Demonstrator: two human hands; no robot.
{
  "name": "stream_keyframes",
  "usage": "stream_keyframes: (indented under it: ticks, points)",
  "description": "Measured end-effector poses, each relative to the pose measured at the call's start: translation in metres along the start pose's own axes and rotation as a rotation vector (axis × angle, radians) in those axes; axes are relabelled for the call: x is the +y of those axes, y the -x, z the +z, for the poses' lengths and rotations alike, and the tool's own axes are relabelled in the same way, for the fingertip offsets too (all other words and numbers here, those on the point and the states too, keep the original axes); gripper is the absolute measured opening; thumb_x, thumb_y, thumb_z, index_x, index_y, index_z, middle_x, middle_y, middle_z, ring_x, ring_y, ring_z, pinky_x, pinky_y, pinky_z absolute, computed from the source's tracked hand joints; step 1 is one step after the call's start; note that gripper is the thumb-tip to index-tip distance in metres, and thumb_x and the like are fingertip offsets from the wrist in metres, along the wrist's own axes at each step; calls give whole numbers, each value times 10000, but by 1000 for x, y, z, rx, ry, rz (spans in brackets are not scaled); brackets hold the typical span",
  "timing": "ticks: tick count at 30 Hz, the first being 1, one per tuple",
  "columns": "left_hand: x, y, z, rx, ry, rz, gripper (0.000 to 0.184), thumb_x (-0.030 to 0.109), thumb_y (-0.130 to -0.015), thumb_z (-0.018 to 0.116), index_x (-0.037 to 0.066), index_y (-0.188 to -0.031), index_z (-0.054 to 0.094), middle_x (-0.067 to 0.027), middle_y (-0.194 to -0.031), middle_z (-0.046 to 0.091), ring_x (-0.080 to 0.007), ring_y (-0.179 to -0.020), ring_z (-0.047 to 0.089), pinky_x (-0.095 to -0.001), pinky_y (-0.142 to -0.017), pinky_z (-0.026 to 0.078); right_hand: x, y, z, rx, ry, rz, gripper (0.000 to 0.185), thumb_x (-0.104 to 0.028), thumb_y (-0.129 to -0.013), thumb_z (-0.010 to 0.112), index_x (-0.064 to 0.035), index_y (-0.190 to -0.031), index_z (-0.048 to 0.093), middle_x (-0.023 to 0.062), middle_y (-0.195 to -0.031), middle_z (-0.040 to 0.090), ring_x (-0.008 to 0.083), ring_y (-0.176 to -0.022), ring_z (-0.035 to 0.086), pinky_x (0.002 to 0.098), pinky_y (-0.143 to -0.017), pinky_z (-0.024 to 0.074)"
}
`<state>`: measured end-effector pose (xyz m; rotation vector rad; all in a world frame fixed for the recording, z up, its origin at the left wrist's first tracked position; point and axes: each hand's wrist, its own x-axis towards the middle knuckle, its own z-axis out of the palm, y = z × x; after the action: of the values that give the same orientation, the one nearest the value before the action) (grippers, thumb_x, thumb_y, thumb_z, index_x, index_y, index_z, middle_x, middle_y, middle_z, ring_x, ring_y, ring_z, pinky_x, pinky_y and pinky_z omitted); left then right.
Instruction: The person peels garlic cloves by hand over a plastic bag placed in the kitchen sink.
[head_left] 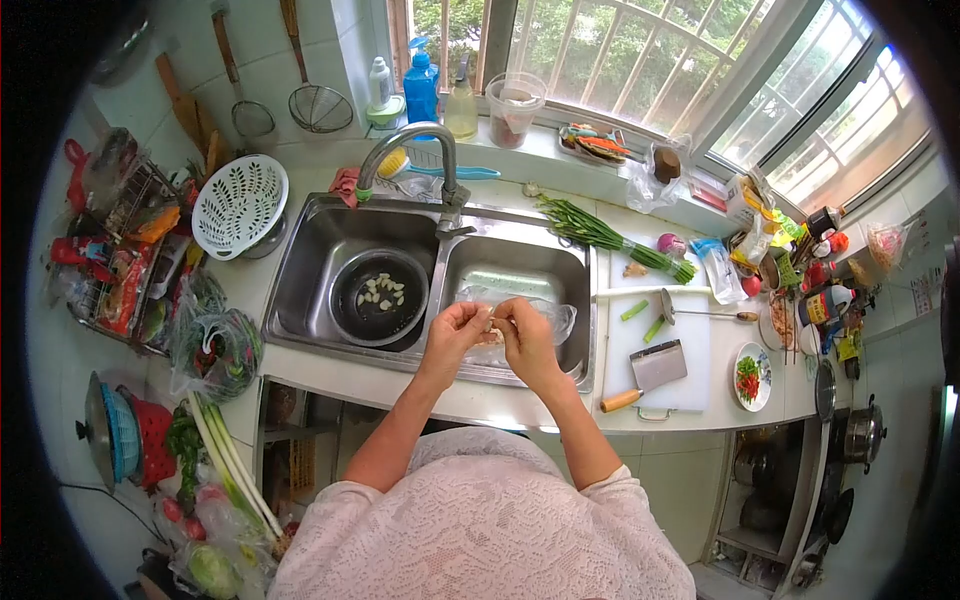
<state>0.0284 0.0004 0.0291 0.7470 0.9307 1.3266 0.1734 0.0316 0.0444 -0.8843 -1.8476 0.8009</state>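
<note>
Over the right sink basin, my left hand and my right hand meet fingertip to fingertip. Both pinch one small pale piece that looks like a garlic clove. Below them in the basin lies a clear plastic bag, with light brown scraps showing near my fingers. In the left basin a dark round pan holds several peeled garlic cloves.
The faucet arches behind the basins. Right of the sink, a white cutting board bears a cleaver, a ladle and green stalks. A plate of chopped peppers stands farther right; a white colander is at left.
</note>
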Motion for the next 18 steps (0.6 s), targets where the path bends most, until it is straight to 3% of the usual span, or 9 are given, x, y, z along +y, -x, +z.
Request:
stream_keyframes:
  ticks: [2,8,18]
  points:
    - [-6,-2,-4,33,-16,-2,188,139,-929,570,-22,-1027,581,-54,-920,628,-105,-813,614,-252,-755,538,-4,2,0,-8,-14,-1,81,31,-843,558,0,-864,486,155,-760,548,301,-688,564,360,-611,449]
    - [-5,0,2,64,-223,37,169,141,-908,604,-15,-975,598,-41,-865,627,-78,-759,603,-224,-688,531,-4,11,0,-28,16,9,87,37,-830,561,1,-863,489,170,-783,542,330,-710,559,371,-618,445]
    - [-22,-5,-22,44,-124,-25,204,173,-952,535,-11,-1003,607,-44,-876,632,-72,-740,588,-226,-646,505,4,16,5,-33,30,-56,111,59,-809,559,4,-871,486,181,-788,522,359,-721,535,387,-632,440]
